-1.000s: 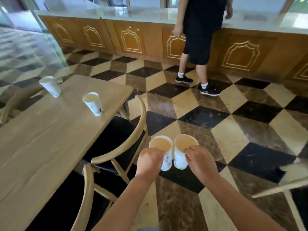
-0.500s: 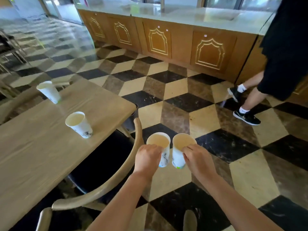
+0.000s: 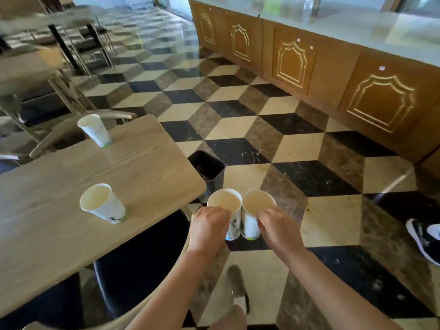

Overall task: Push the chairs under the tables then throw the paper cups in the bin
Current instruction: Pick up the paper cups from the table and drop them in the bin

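Observation:
My left hand point(image 3: 209, 228) grips one white paper cup point(image 3: 225, 202) and my right hand point(image 3: 278, 228) grips a second paper cup point(image 3: 258, 202); both are held upright, side by side, over the floor beyond the table's corner. A small black bin point(image 3: 209, 169) stands on the floor just ahead of them, past the table corner. Two more paper cups stay on the wooden table point(image 3: 147, 167): a near cup point(image 3: 101, 202) and a far cup point(image 3: 94, 129). A chair with a black seat point(image 3: 140, 256) sits partly under the table below my left arm.
A long wooden counter point(image 3: 333, 75) runs along the right. Another person's shoe point(image 3: 423, 239) shows at the right edge. More chairs point(image 3: 42, 108) and a table stand at the far left. The chequered floor point(image 3: 273, 139) lies open ahead.
My view has swung left and I have stepped forward along the table. The black bin has come into sight ahead of the cups. The other person has dropped to the right edge.

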`<action>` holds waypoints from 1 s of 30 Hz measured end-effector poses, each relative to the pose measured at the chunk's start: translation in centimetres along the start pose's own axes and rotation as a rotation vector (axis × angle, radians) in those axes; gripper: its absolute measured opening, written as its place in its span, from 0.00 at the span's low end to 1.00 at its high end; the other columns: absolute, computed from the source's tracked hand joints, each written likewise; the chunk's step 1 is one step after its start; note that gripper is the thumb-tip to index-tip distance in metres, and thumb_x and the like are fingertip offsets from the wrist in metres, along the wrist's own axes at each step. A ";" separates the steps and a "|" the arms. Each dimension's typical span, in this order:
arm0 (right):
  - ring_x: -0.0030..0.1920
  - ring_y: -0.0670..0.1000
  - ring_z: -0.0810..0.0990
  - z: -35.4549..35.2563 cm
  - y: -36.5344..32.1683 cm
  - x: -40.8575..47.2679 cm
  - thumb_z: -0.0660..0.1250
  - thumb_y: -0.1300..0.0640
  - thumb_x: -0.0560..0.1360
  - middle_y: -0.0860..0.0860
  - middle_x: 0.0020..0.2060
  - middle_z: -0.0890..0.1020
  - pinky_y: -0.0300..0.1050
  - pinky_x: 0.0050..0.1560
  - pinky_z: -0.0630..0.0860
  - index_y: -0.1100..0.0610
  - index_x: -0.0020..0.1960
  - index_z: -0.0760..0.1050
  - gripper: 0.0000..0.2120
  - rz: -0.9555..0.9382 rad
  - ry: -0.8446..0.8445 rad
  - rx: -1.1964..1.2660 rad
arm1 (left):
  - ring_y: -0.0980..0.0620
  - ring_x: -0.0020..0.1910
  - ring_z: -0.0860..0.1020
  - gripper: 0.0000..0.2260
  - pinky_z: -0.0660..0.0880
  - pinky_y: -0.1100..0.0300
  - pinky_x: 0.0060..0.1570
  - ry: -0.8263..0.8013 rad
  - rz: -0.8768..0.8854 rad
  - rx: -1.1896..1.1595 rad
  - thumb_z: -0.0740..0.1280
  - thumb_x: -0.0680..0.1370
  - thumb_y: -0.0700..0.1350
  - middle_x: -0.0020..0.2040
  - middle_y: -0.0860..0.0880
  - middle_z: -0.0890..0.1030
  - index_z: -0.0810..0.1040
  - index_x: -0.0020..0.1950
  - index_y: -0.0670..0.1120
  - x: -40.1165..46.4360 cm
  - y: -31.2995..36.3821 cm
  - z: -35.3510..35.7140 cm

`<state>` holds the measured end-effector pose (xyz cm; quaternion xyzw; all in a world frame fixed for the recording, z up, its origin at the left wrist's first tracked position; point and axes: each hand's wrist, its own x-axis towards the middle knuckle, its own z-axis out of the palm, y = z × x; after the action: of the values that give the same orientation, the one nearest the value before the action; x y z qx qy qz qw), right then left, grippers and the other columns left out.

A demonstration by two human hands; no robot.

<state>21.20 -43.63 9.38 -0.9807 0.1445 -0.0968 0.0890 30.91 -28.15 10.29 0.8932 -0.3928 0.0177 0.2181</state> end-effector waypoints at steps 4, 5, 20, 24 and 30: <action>0.23 0.55 0.70 1.0 3.2 7.9 0.75 0.71 0.49 0.53 0.22 0.71 0.42 0.20 0.63 0.60 0.24 0.69 0.16 -0.047 -0.006 0.001 | 0.47 0.29 0.79 0.11 0.75 0.58 0.32 0.045 -0.013 0.029 0.78 0.57 0.32 0.29 0.49 0.81 0.80 0.31 0.44 7.6 -1.9 1.6; 0.23 0.54 0.70 1.1 3.9 9.9 0.75 0.71 0.48 0.53 0.21 0.71 0.42 0.19 0.64 0.60 0.24 0.69 0.16 -0.057 -0.011 0.000 | 0.47 0.28 0.79 0.12 0.76 0.58 0.32 0.050 -0.021 0.034 0.79 0.56 0.32 0.29 0.49 0.81 0.80 0.31 0.44 9.6 -2.2 1.6; 0.21 0.52 0.68 5.6 10.4 33.6 0.77 0.71 0.49 0.51 0.20 0.69 0.41 0.21 0.60 0.58 0.24 0.67 0.20 -0.275 -0.125 0.009 | 0.46 0.33 0.81 0.11 0.80 0.52 0.40 -0.074 -0.263 0.107 0.80 0.58 0.34 0.33 0.49 0.84 0.82 0.35 0.45 28.6 -10.9 4.9; 0.21 0.51 0.66 8.9 12.5 40.1 0.75 0.73 0.46 0.51 0.20 0.69 0.39 0.23 0.55 0.58 0.23 0.67 0.20 -0.356 -0.170 0.074 | 0.46 0.34 0.81 0.10 0.79 0.54 0.39 -0.139 -0.386 0.167 0.79 0.60 0.36 0.34 0.49 0.84 0.83 0.36 0.46 33.7 -14.1 7.3; 0.21 0.51 0.69 16.2 15.8 49.5 0.77 0.72 0.44 0.50 0.19 0.70 0.38 0.21 0.59 0.58 0.22 0.69 0.19 -0.474 -0.263 0.128 | 0.46 0.50 0.80 0.06 0.76 0.52 0.54 -0.091 -0.585 0.168 0.72 0.72 0.41 0.48 0.49 0.84 0.83 0.48 0.47 42.2 -18.6 12.0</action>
<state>67.04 -71.01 -1.37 -0.9837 -0.1083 0.0045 0.1435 71.59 -51.24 1.02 0.9832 -0.1254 -0.0537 0.1216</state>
